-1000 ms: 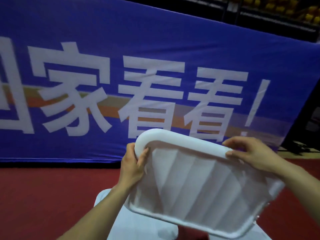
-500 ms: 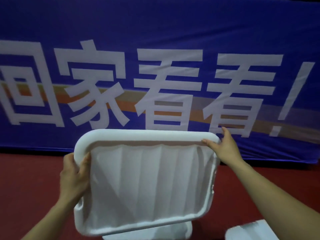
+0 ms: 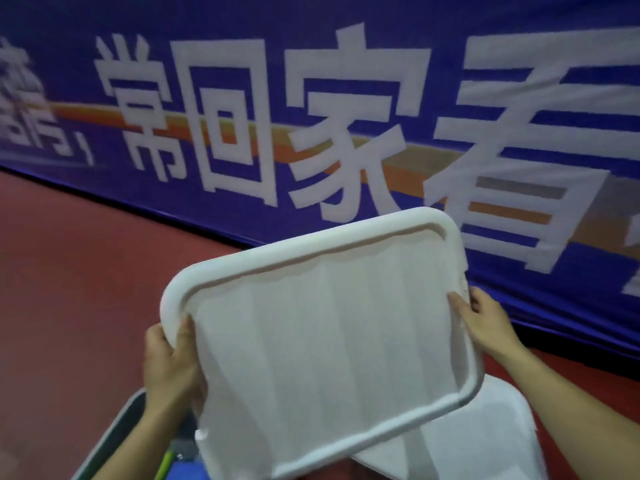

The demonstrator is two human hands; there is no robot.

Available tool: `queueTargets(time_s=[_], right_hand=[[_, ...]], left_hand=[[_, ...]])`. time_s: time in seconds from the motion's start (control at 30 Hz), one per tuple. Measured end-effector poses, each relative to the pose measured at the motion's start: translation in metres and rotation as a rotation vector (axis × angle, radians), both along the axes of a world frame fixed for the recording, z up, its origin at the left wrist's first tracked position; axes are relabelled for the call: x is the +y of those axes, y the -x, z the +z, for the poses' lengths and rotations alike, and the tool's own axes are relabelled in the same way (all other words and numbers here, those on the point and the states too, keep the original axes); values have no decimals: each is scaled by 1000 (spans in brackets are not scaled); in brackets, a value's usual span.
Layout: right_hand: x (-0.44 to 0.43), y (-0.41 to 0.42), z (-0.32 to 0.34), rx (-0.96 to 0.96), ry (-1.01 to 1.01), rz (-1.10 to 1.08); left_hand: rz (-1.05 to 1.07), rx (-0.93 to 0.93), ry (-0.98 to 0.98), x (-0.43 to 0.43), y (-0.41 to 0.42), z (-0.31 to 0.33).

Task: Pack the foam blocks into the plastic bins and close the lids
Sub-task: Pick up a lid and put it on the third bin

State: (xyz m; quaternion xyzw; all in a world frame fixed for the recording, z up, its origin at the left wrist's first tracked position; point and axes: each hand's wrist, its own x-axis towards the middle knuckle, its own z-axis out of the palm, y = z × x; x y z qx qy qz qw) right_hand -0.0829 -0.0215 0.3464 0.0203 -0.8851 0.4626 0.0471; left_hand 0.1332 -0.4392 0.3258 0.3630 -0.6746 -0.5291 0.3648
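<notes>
I hold a white translucent plastic lid point(image 3: 325, 344) up in front of me, its ribbed underside facing me and tilted down to the left. My left hand point(image 3: 171, 363) grips its left rim, thumb on the inner side. My right hand point(image 3: 485, 323) grips the right rim, fingers curled over the edge. Below the lid at the bottom left is part of an open bin point(image 3: 114, 431) with blue and green things inside, mostly hidden. A second white lidded bin point(image 3: 485, 434) shows under the lid at the lower right.
A big blue banner point(image 3: 311, 116) with white characters hangs across the back. Red floor point(image 3: 69, 289) stretches to the left and under the bins.
The view has swung to the left, so the banner text has shifted right. The lid has turned to slope down to the left, and the open bin has come into view at the bottom left.
</notes>
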Motion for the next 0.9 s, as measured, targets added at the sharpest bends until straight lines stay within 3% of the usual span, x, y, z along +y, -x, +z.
queueTargets(time_s=[0.2,0.4,0.6,0.9], right_hand=[[-158,46,-58,54,-48,204],[-284,86,-127,-50,-90,397],[-363,108,-180,-106,-180,569],[-478,92,-242,-86,-355,809]], left_hand=[[225,-135,-59,-95,-31,-67],[372,-266,-99,-168,-57,-150],[481,-402,-30,-201,-85,-196],[685,-541,-96,-213,-153,-244]])
